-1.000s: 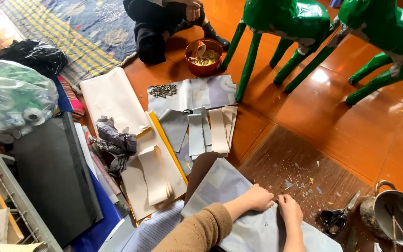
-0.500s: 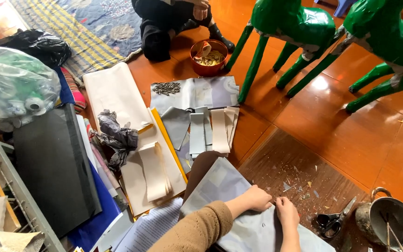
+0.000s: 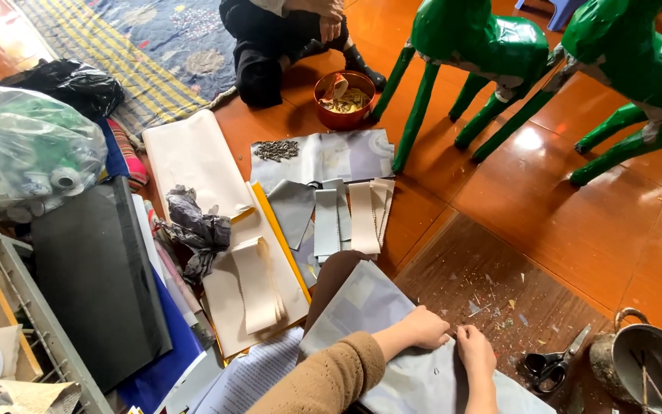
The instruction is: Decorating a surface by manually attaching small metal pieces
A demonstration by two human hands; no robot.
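Item: grey paper sheet (image 3: 392,337), flat on the floor, just left of the black scissors (image 3: 549,364).

Change: over the last second both hands have stayed pressed on the sheet; only the view has shifted slightly, so the folding or creasing appears to be ongoing.

Left hand (image 3: 421,328): grip loosely curled, knuckles down on the sheet.

Right hand (image 3: 475,354): fingertips pinching the sheet's edge.

Right of the scissors: metal pot (image 3: 645,368).

One head-worn camera is looking steeply down from above the orange tiled floor (image 3: 576,230), facing forward, close over the person's two hands at the frame's bottom edge.
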